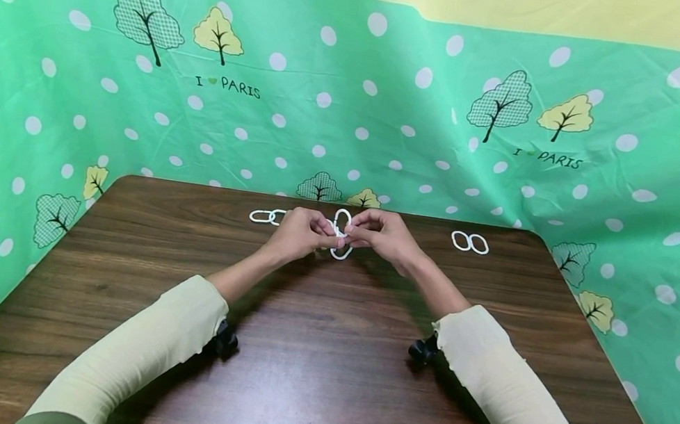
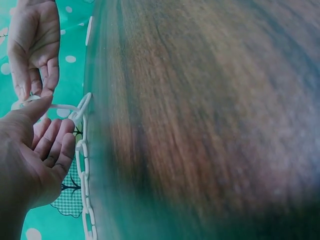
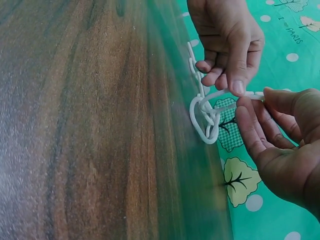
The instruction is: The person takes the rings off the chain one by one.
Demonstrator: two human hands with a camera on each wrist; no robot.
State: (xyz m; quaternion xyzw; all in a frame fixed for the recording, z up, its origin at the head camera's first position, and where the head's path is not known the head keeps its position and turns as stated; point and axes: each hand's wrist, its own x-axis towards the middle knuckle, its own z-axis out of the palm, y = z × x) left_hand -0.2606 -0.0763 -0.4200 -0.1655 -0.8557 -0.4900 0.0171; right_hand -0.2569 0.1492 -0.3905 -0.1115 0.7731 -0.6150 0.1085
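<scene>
Near the far edge of the table, both hands meet at a white plastic chain link. My left hand (image 1: 306,234) pinches the link between thumb and fingers. From the other side my right hand (image 1: 386,237) pinches the same link, as the right wrist view shows with the held link (image 3: 220,93) stretched between the fingertips. Other white links hang together just below it, among them a loop (image 3: 193,117) lying at the table edge. A white chain (image 2: 84,150) runs along the table beside the left hand; in the head view the chain's end (image 1: 260,220) shows left of that hand, its middle hidden.
Two white oval links (image 1: 470,241) lie side by side on the brown wooden table (image 1: 322,364), to the right. Behind the table hangs a green dotted cloth (image 1: 351,115) with printed trees. Black wrist devices (image 1: 423,351) sit under both pale sleeves.
</scene>
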